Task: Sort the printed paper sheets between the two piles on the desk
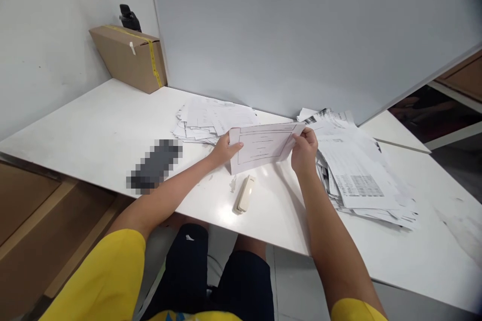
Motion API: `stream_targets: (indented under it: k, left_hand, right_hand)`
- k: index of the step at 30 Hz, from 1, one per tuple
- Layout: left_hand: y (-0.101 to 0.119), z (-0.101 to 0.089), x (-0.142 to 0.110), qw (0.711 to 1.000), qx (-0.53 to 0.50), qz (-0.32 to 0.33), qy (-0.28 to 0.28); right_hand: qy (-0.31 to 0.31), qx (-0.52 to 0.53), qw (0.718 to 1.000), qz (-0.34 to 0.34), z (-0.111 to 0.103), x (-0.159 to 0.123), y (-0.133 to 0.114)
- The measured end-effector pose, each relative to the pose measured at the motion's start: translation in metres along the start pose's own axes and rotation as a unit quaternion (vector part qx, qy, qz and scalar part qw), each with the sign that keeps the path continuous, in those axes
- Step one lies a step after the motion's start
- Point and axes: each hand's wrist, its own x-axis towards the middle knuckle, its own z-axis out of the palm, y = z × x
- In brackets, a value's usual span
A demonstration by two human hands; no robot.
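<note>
Both hands hold a white printed sheet (263, 146) upright on its lower edge above the white table (94, 130). My left hand (223, 151) grips its left edge, thumb on the front. My right hand (304, 150) pinches its right edge. A cream stapler (244, 194) lies on the table just in front of the sheet, between my forearms. A small scrap of paper (233, 183) sits to the stapler's left.
A pile of papers (213, 119) lies behind the sheet, and a larger, messy stack of printed papers (357, 170) spreads to the right. A blurred dark flat object (155, 165) rests left of my arm. A taped cardboard box (130, 57) leans against the wall at the back left.
</note>
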Motion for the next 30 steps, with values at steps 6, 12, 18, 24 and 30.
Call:
stream_targets:
  k: [6, 12, 18, 24, 30]
  left_hand:
    - [0.0, 0.004, -0.009, 0.997, 0.061, 0.008, -0.044]
    - [0.01, 0.006, -0.016, 0.968, 0.195, 0.122, -0.101]
    - [0.008, 0.007, -0.014, 0.979, 0.178, 0.095, -0.04]
    - [0.004, 0.01, -0.01, 0.99, 0.133, 0.045, -0.007]
    - [0.011, 0.012, -0.011, 0.989, 0.1, 0.021, -0.106]
  right_hand:
    - [0.013, 0.007, 1.0, 0.005, -0.001, -0.005, 0.01]
    - [-0.005, 0.026, 1.0, 0.013, 0.005, -0.011, 0.023]
    - [-0.011, 0.002, 1.0, 0.016, -0.007, -0.003, 0.02]
    - [-0.164, -0.079, 0.971, 0.156, -0.019, -0.002, 0.012]
    - [0.004, -0.071, 0.995, 0.072, -0.056, -0.021, -0.025]
